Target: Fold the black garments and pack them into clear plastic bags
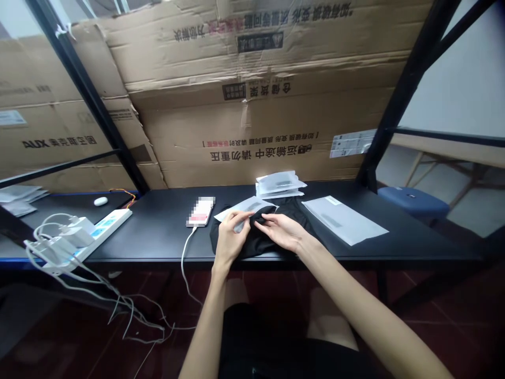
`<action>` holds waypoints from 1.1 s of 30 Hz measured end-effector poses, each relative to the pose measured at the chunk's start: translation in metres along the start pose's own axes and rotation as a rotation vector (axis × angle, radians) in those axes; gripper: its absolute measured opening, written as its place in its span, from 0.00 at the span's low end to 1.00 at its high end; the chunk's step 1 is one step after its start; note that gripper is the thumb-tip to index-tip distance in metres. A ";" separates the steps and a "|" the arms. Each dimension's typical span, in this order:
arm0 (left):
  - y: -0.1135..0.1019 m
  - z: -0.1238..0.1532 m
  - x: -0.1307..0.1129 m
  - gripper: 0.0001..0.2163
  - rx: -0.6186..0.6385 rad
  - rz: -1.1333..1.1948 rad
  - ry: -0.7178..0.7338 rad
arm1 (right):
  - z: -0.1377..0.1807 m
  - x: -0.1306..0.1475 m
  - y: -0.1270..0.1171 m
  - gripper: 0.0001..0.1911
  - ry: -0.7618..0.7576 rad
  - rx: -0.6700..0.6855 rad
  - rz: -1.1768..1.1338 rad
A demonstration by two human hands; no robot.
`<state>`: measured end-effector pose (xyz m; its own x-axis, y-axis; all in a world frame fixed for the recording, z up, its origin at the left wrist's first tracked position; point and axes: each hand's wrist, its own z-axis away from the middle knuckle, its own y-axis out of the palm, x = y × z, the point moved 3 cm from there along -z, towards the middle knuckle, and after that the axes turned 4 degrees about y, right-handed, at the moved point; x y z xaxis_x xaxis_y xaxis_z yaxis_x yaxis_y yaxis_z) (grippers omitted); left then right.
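- Soft, crumpled black fabric (256,247) lies at the near edge of the black counter (158,226), one fold raised.
- Left hand (232,232) and right hand (284,231) pinch that fold.
- Working the fold seems the present step; the next move calls for steady fingertips.

PLACE: makeshift indoor workstation | SIGNS: black desk (158,239) in metal frame (406,84); cardboard partition (244,116); power strip (109,226); blue stool (412,202); red tiled floor (276,287)

Black desk (414,234) between black metal posts (402,100). Printed cardboard (256,110), upright, along rear desk edge. Right side: blue stool (412,200), wooden table (437,150), pale wall (469,84). Below: dark red tiled floor (420,316), dimly lit.
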<state>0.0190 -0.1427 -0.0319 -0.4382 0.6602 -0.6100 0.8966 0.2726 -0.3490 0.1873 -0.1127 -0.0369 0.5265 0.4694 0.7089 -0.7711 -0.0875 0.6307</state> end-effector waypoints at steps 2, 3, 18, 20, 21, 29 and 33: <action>0.001 0.001 -0.001 0.12 0.033 0.020 0.017 | -0.004 -0.003 0.001 0.14 -0.004 -0.003 -0.022; 0.001 0.001 -0.002 0.12 0.048 0.027 0.024 | -0.006 -0.004 0.001 0.15 -0.005 -0.004 -0.037; 0.002 0.002 0.005 0.14 0.034 -0.048 0.045 | 0.009 0.014 -0.002 0.08 0.043 0.167 0.257; 0.003 0.003 0.006 0.15 0.030 -0.103 0.024 | 0.018 0.022 -0.007 0.08 -0.013 0.137 0.483; 0.003 0.003 0.007 0.16 0.033 -0.130 0.018 | 0.020 0.026 -0.010 0.08 -0.058 0.099 0.632; 0.007 0.006 0.005 0.18 0.129 -0.256 0.053 | 0.012 0.046 -0.025 0.14 -0.934 -0.206 1.522; 0.009 0.005 0.006 0.14 0.161 -0.347 0.057 | -0.005 0.034 -0.033 0.14 -0.954 -0.083 1.621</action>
<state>0.0245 -0.1402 -0.0424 -0.7054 0.5873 -0.3970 0.6721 0.3762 -0.6377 0.2290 -0.0890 -0.0354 -0.6600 -0.5970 0.4561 -0.6571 0.1644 -0.7357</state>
